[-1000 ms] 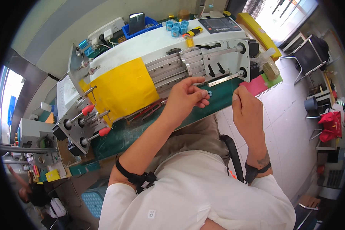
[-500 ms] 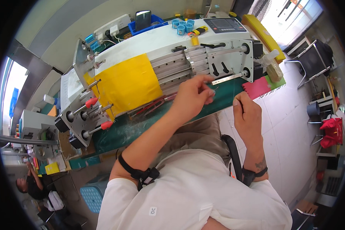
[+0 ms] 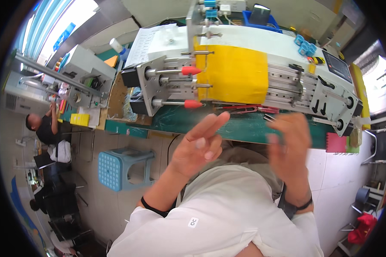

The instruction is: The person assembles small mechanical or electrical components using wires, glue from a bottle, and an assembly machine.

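The person wears a white short-sleeved top (image 3: 227, 214) that fills the lower middle of the view; a small printed tag (image 3: 193, 222) sits on its front. Below it show grey-beige trousers (image 3: 244, 158). The left forearm is bare, with a thin black band (image 3: 155, 208) around it just below the sleeve. The left hand (image 3: 200, 145) is bare, with no glove or ring to be seen. The right hand (image 3: 289, 139) is blurred and also bare. A dark strap (image 3: 295, 205) circles the right wrist.
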The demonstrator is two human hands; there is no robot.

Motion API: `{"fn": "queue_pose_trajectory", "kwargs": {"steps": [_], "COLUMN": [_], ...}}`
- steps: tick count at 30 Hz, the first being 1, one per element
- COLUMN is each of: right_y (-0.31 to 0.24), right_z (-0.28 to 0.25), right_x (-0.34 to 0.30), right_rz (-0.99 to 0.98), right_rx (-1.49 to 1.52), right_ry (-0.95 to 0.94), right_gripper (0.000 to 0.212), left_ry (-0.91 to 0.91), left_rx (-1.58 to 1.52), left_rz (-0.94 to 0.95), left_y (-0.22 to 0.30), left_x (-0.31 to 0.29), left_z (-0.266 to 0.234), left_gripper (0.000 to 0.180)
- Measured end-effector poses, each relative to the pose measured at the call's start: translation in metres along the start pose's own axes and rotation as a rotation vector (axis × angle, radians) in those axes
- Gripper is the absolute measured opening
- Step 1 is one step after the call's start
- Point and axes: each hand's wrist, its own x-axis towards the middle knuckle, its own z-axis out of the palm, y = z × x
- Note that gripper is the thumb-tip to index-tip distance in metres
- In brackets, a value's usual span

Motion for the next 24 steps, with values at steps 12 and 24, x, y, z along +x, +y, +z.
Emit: {"fn": "queue_pose_trajectory", "kwargs": {"steps": [12,24], "right_y": [-0.002,0.004], "right_z": [0.101,0.076], "right_x": [0.068,0.006], "right_rz": [-0.211,0.039], "right_rx": [-0.005,0.302], "right_ry": [-0.272,-0.201], "right_gripper": [0.02,0.059], "left_ry": [0.671,-0.251], "left_rx": [0.406,2.475], "left_rz": [-0.042,0.117], "left_y": [0.022,0.108], "left_x": [0.025,0.078], "left_z": [0.01,0.038], "left_gripper": [0.058,0.041]}}
